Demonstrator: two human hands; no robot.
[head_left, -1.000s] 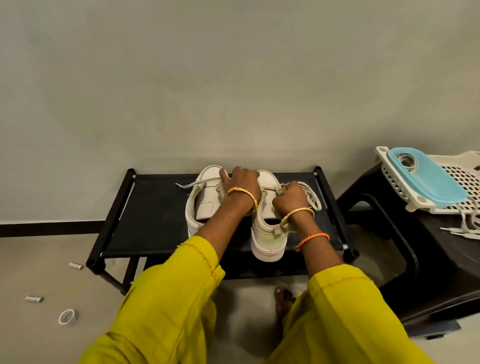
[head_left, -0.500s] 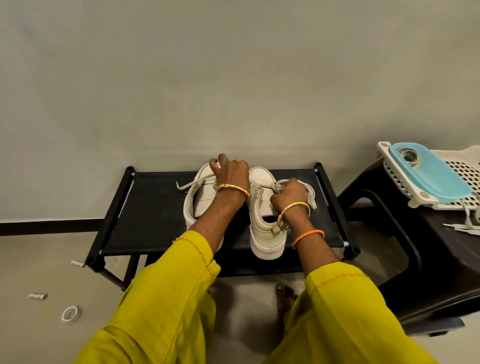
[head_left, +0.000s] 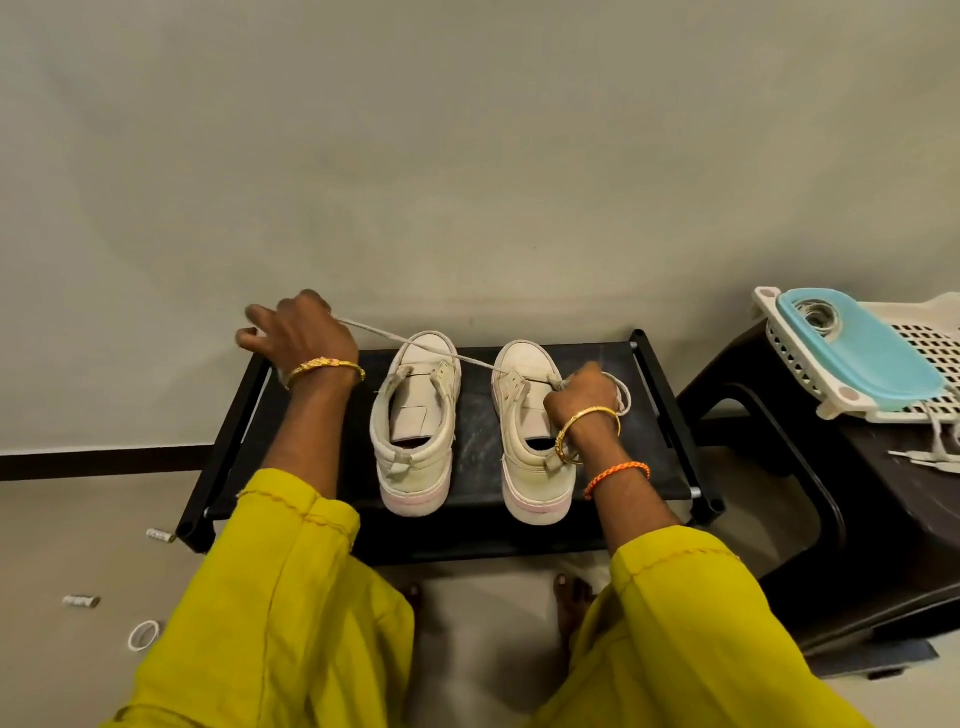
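Observation:
Two cream sneakers stand side by side, toes to the wall, on a black rack (head_left: 665, 410). A pale shoelace (head_left: 410, 347) runs taut from the right sneaker (head_left: 524, 415) across the toe of the left sneaker (head_left: 415, 431) to my left hand (head_left: 301, 338), which pinches its end up by the rack's left corner. My right hand (head_left: 579, 397) rests on the right sneaker's outer side, fingers curled on the lace near the eyelets; a lace loop hangs beside it.
A dark stool (head_left: 831, 467) stands at the right, holding a white perforated basket (head_left: 924, 353) with a blue lid (head_left: 857, 348) and loose laces (head_left: 935, 447). Small tubes (head_left: 80, 601) and a white ring (head_left: 143, 635) lie on the floor at left. My feet (head_left: 569, 597) stand under the rack's front.
My left hand has moved left and up from between the sneakers, drawing the lace out taut. The two sneakers now stand apart. My right hand stays on the right sneaker.

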